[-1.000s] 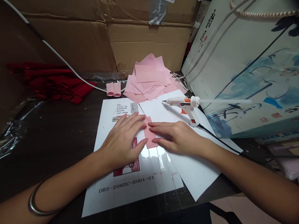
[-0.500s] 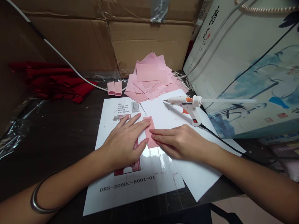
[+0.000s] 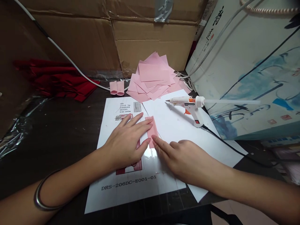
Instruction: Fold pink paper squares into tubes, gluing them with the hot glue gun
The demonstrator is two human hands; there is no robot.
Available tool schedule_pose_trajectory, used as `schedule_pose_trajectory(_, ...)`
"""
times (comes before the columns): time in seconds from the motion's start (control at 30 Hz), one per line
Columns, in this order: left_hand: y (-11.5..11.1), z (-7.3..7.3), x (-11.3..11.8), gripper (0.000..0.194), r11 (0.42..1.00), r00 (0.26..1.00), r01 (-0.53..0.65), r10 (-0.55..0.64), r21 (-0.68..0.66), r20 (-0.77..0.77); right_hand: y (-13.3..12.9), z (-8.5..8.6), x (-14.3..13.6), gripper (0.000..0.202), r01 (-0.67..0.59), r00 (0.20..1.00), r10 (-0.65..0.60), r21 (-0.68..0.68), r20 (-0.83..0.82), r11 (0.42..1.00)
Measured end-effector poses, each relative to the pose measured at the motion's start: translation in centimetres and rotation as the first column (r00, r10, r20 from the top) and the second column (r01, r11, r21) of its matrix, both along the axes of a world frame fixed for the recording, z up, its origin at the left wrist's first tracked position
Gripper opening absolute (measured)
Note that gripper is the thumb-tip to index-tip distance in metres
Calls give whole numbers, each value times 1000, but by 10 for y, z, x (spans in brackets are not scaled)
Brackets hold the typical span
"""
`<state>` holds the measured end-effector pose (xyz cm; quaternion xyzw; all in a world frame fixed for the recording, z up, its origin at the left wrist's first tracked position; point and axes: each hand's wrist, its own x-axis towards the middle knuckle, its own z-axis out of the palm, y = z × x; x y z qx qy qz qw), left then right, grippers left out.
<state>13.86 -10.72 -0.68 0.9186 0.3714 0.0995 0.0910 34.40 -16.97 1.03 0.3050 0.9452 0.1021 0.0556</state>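
Pink and narrow, a folded strip of paper [image 3: 152, 129] lies flat where a printed white instruction sheet [image 3: 131, 187] meets a blank white sheet [image 3: 180, 125] on the dark tabletop [image 3: 61, 131]. In the head view, the left hand [image 3: 127, 142] is spread flat, fingers open, with its fingertips pressing the strip's left edge rather than gripping it. The right hand [image 3: 185, 156] lies low on the sheets with fingers extended, its fingertips touching the strip's lower right corner; it grasps nothing. A silver bangle [image 3: 41, 195] circles the left wrist. Behind the strip, a loose pile of pink paper squares [image 3: 152, 78] sits beside two small pink paper rolls [image 3: 117, 87]. A white and orange glue gun [image 3: 189, 104] stands on the blank sheet, well apart from both hands, before a painted paper bag [image 3: 253, 68].
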Motion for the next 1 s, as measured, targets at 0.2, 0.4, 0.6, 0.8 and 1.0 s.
schedule_pose_trajectory(0.2,0,-1,-1,44,998,999,20,-21,63,25,-6,3,-7,46,12,999,-12,19,41,1000)
schedule_pose_trajectory(0.4,1,-1,-1,44,994,999,36,-37,105,6,-5,-3,0,48,24,1000,-24,18,2,1000)
schedule_pose_trajectory(0.6,1,-1,0,46,993,999,42,-39,115,-32,-1,-2,5,51,41,998,-42,-12,-42,999)
schedule_pose_trajectory(0.8,0,-1,-1,47,996,999,32,-30,89,-25,1,-2,8,47,17,994,-25,-70,-105,997)
schedule_pose_trajectory(1.0,1,-4,-2,47,992,999,49,-49,120,-1,10,-8,12,36,71,899,-155,-211,-410,975)
